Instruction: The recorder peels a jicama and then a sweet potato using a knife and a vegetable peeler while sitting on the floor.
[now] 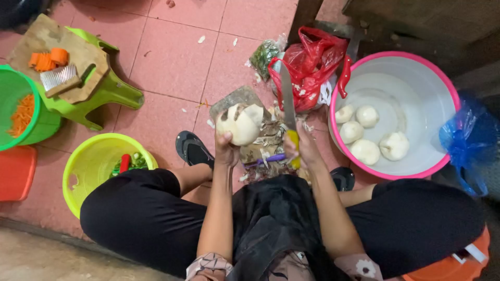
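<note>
My left hand (225, 148) grips a round pale root vegetable (240, 124), mostly peeled, with a brown patch on top. My right hand (303, 147) is closed on the yellow handle of a long knife (288, 99); its blade points up and away, just to the right of the vegetable. Peelings (266, 145) lie heaped on the pink tiled floor under both hands. To the right stands a white basin with a pink rim (452, 88) holding several peeled white roots (366, 151).
A red plastic bag (308, 60) and a blue bag (469, 138) flank the basin. On the left are a yellow-green bowl (83, 161) with vegetable bits, a green stool with a wooden board (49, 39), orange carrot pieces and a grater, and a green bowl of shredded carrot (13, 101). Black sandals rest near my knees.
</note>
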